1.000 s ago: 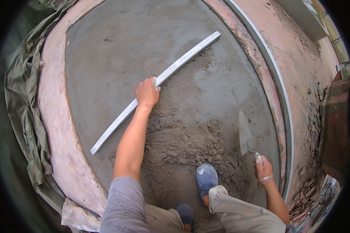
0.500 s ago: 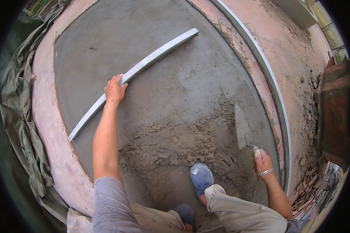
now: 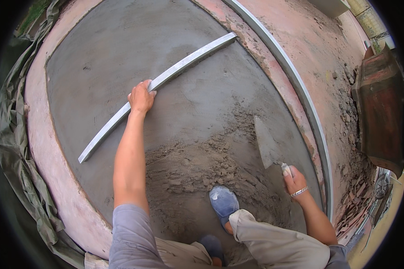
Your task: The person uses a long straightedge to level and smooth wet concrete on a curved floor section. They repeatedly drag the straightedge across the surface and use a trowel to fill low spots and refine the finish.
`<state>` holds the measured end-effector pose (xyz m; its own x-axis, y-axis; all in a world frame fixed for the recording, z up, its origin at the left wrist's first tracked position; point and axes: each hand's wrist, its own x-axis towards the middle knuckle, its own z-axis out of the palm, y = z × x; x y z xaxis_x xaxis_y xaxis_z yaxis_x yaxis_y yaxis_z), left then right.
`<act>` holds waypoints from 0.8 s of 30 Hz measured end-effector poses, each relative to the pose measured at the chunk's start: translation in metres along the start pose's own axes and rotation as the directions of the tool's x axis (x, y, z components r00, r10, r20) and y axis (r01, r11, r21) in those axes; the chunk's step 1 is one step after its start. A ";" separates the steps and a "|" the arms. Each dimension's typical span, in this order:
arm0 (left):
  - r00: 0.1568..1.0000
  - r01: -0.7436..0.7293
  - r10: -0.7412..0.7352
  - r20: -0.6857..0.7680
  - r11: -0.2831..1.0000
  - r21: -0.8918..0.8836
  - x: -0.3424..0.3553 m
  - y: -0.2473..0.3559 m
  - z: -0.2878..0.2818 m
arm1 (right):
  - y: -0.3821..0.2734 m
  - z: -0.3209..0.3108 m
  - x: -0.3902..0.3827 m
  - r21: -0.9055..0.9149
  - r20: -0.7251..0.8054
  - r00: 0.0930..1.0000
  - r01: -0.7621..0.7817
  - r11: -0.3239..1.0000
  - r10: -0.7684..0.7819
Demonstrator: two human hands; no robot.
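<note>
My left hand is closed around the middle of a long pale metal screed bar, which lies slantwise on smooth grey wet mortar. The bar's far right end touches the edge strip on the right; its near left end rests on the mortar. In my right hand is the handle of a pointed trowel. Its blade points away from me, low over the mortar near the right side. Crumbly, rough mortar lies between my arms, just ahead of my blue shoe.
A second long metal bar runs along the pink ledge on the right. Beyond it are rubble and a rusty brown metal container. A pink border and a crumpled green tarp line the left side.
The bar has shifted right across the mortar with my left hand, its far end now reaching the right edge strip. My view has turned slightly; my right hand still holds the trowel.
</note>
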<state>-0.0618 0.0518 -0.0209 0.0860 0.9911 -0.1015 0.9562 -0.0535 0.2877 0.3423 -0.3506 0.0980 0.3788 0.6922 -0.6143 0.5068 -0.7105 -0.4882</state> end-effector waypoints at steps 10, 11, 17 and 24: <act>0.961 -0.278 0.278 0.002 0.960 -0.030 -0.077 0.040 0.021 | 0.013 -0.001 -0.003 -0.038 0.051 0.997 -0.050 0.998 0.051; 0.956 -0.292 0.292 0.010 0.956 -0.030 -0.084 0.044 0.022 | 0.013 0.000 -0.004 -0.044 0.039 0.999 -0.006 0.999 0.008; 0.926 -0.375 0.377 0.021 0.924 -0.078 -0.122 0.070 0.028 | 0.007 0.005 -0.005 -0.064 0.050 0.998 0.047 0.997 -0.043; 0.864 -0.485 0.496 0.083 0.866 -0.122 -0.150 0.096 0.034 | -0.002 0.004 -0.014 -0.024 0.027 0.996 0.081 0.996 -0.080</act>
<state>0.0263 -0.1057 -0.0110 0.5717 0.8201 -0.0241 0.7522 -0.5121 0.4147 0.3325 -0.3594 0.1052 0.3157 0.7433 -0.5897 0.5541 -0.6490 -0.5213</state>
